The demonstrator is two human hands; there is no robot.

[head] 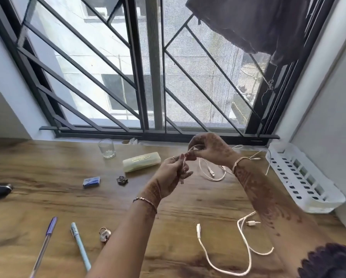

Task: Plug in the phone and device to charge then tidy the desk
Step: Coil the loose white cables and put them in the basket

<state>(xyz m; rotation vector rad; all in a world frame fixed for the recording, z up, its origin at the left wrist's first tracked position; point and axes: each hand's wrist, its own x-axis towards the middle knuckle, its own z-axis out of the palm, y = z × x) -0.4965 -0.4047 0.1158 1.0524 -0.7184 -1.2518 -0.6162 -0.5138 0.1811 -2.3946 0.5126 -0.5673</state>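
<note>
Pinching one white cable [203,167] between them, the left hand [173,173] grips low and the right hand [210,149] higher, so the held stretch runs steeply upright. Its slack loops right onto the worktop [168,209], nearer the right hand.

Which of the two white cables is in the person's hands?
The farther cable, near the window: both the left hand and right hand pinch it. The nearer cable lies loose on the desk, untouched.
</note>
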